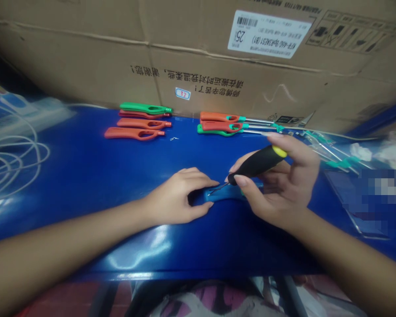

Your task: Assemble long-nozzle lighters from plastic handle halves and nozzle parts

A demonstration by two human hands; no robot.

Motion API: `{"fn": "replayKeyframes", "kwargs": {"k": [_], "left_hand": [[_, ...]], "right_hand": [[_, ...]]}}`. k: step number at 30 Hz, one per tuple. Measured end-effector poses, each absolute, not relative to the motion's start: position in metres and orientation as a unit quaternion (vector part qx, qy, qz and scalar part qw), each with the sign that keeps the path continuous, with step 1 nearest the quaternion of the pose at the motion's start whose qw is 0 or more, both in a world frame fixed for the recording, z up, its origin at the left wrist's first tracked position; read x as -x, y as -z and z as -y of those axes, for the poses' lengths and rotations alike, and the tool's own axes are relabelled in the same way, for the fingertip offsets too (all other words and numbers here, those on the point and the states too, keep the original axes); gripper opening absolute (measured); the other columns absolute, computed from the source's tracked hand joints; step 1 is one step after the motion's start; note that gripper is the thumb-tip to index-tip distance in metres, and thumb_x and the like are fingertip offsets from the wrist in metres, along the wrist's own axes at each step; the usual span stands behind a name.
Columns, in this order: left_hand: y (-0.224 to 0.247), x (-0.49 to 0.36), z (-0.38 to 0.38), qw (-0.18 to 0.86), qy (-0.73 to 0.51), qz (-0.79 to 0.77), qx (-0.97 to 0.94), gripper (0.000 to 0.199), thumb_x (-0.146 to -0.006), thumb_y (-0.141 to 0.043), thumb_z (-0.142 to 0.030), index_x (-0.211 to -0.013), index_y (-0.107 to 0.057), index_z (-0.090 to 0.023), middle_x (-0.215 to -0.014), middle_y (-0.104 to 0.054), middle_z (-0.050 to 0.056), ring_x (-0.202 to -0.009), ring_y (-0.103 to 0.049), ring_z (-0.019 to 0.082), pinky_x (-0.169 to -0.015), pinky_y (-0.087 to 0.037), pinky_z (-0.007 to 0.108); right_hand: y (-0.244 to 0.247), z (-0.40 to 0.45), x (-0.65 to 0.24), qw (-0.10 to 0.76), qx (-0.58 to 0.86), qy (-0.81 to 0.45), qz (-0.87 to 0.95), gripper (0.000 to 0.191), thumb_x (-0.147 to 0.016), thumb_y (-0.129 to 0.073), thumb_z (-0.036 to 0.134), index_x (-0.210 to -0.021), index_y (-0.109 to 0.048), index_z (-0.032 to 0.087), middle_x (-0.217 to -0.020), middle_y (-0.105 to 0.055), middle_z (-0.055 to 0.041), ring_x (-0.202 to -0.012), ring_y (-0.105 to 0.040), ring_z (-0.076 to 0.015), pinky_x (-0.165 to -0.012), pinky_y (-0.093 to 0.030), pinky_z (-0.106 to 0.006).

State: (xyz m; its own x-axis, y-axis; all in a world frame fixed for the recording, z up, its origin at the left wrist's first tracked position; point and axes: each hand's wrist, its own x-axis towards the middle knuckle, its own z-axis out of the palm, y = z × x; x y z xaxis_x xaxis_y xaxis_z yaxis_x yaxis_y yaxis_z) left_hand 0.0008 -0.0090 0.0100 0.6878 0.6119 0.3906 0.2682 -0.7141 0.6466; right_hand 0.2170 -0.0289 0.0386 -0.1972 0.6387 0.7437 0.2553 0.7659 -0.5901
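On the blue table lies a blue long-necked lighter, its handle end toward my left hand. The thumb and index finger of that hand are closed around this end. My right hand grips a screwdriver with a black handle and a yellow butt. Its thin shaft slants down to the left, with the tip at the lighter's body near my left fingertips. Whether the tip sits in a screw is too small to tell. My right hand partly hides the lighter's other end.
Behind the table stands a large cardboard box. Orange and green lighter handles lie at back left; lighters with metal tubes lie back centre. Loose metal tubes are at right, near a dark flat object. White cable coils at left.
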Motion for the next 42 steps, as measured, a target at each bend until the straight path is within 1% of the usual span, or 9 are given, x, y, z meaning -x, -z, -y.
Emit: {"fn": "replayKeyframes", "kwargs": {"k": [3, 11, 18, 23, 27, 30, 37, 40, 42], "left_hand": [[-0.011, -0.001, 0.009, 0.281, -0.304, -0.253, -0.874, 0.037, -0.083, -0.072, -0.018, -0.120, -0.069, -0.017, -0.110, -0.076, 0.008, -0.100, -0.070, 0.022, -0.094, -0.053, 0.038], [-0.011, -0.001, 0.009, 0.277, -0.307, -0.252, -0.875, 0.035, -0.084, -0.071, -0.019, -0.119, -0.070, -0.018, -0.108, -0.076, 0.008, -0.097, -0.070, 0.022, -0.093, -0.054, 0.038], [-0.010, -0.001, 0.009, 0.280, -0.305, -0.249, -0.875, 0.036, -0.084, -0.072, -0.018, -0.120, -0.068, -0.017, -0.110, -0.076, 0.008, -0.098, -0.069, 0.022, -0.093, -0.053, 0.038], [-0.010, -0.001, 0.009, 0.278, -0.310, -0.248, -0.875, 0.035, -0.085, -0.072, -0.019, -0.120, -0.069, -0.017, -0.111, -0.076, 0.008, -0.100, -0.070, 0.022, -0.094, -0.053, 0.038], [-0.009, -0.001, 0.009, 0.276, -0.309, -0.248, -0.876, 0.034, -0.084, -0.072, -0.019, -0.118, -0.069, -0.017, -0.108, -0.076, 0.008, -0.098, -0.070, 0.022, -0.093, -0.054, 0.037], [-0.009, -0.001, 0.008, 0.275, -0.305, -0.246, -0.878, 0.031, -0.084, -0.072, -0.019, -0.115, -0.070, -0.016, -0.106, -0.076, 0.008, -0.097, -0.069, 0.022, -0.091, -0.053, 0.037], [-0.008, -0.001, 0.008, 0.275, -0.311, -0.240, -0.877, 0.035, -0.084, -0.074, -0.019, -0.118, -0.069, -0.013, -0.110, -0.076, 0.008, -0.098, -0.069, 0.021, -0.092, -0.053, 0.037], [-0.008, -0.001, 0.009, 0.271, -0.313, -0.238, -0.879, 0.034, -0.085, -0.074, -0.019, -0.118, -0.069, -0.012, -0.110, -0.076, 0.009, -0.099, -0.069, 0.022, -0.093, -0.053, 0.037], [-0.008, -0.001, 0.009, 0.264, -0.318, -0.238, -0.879, 0.033, -0.085, -0.073, -0.019, -0.116, -0.069, -0.012, -0.108, -0.076, 0.009, -0.098, -0.069, 0.022, -0.092, -0.053, 0.037]], "right_hand": [[-0.039, 0.028, -0.216, 0.566, 0.271, -0.165, 0.761, 0.068, -0.085, -0.071, 0.012, -0.143, -0.044, 0.036, -0.123, -0.062, -0.0066, -0.080, -0.072, -0.0185, -0.061, -0.067, -0.034], [-0.035, 0.027, -0.219, 0.553, 0.280, -0.142, 0.772, 0.072, -0.085, -0.072, 0.016, -0.146, -0.041, 0.038, -0.130, -0.061, -0.0083, -0.080, -0.071, -0.0197, -0.061, -0.068, -0.036], [-0.036, 0.028, -0.220, 0.547, 0.286, -0.155, 0.772, 0.075, -0.083, -0.074, 0.013, -0.146, -0.042, 0.037, -0.133, -0.059, -0.0080, -0.084, -0.072, -0.0194, -0.065, -0.069, -0.036], [-0.038, 0.028, -0.219, 0.545, 0.293, -0.172, 0.766, 0.072, -0.084, -0.074, 0.013, -0.145, -0.044, 0.036, -0.126, -0.063, -0.0075, -0.086, -0.073, -0.0200, -0.063, -0.068, -0.035], [-0.036, 0.026, -0.221, 0.542, 0.287, -0.146, 0.776, 0.078, -0.082, -0.077, 0.015, -0.148, -0.042, 0.038, -0.139, -0.058, -0.0064, -0.086, -0.072, -0.0183, -0.064, -0.068, -0.034], [-0.036, 0.026, -0.221, 0.540, 0.281, -0.119, 0.784, 0.080, -0.081, -0.079, 0.015, -0.148, -0.042, 0.039, -0.143, -0.056, -0.0055, -0.089, -0.072, -0.0193, -0.065, -0.068, -0.033], [-0.050, 0.029, -0.224, 0.448, 0.330, -0.207, 0.805, 0.066, -0.097, -0.058, 0.024, -0.154, -0.028, 0.039, -0.144, -0.055, -0.0054, -0.104, -0.072, -0.0229, -0.073, -0.069, -0.035], [-0.051, 0.026, -0.224, 0.461, 0.324, -0.150, 0.812, 0.067, -0.093, -0.066, 0.022, -0.151, -0.036, 0.037, -0.149, -0.051, -0.0061, -0.099, -0.073, -0.0212, -0.069, -0.068, -0.032], [-0.053, 0.024, -0.224, 0.468, 0.316, -0.101, 0.819, 0.068, -0.088, -0.073, 0.020, -0.147, -0.042, 0.035, -0.143, -0.056, -0.0056, -0.093, -0.073, -0.0191, -0.069, -0.068, -0.030]]}}
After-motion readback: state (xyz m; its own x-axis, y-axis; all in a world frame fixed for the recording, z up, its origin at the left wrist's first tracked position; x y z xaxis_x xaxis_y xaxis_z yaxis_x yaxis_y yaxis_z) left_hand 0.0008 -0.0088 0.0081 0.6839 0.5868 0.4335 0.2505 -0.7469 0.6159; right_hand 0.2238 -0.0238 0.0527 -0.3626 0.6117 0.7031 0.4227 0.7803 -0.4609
